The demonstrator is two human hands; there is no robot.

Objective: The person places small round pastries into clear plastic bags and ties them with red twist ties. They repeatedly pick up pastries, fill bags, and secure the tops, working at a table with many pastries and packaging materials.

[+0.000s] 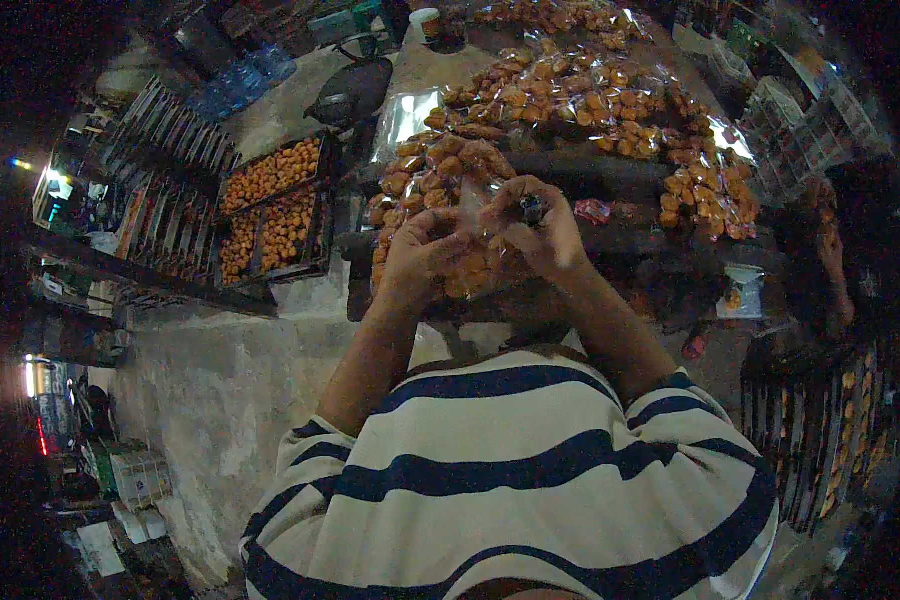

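On the dark table right in front of me lie clear plastic bags of round golden-brown buns [432,188]. My left hand [425,255] has its fingers pinched over the nearest clear plastic bag [470,278], at the film. Close by on the right, my right hand [542,228] is also closed at the bag's film, fingers curled. A small dark, shiny object [532,208] shows at its curled fingers; its kind is too small to tell. The fingertips of both hands are blurred and almost meet above the buns.
More bagged buns [580,85] cover the table's far part and its right end [710,195]. A small red packet [592,210] lies right of my hand. Trays of buns [275,215] stand left, near slatted racks [160,170]. At the right edge another person's arm [832,250] shows.
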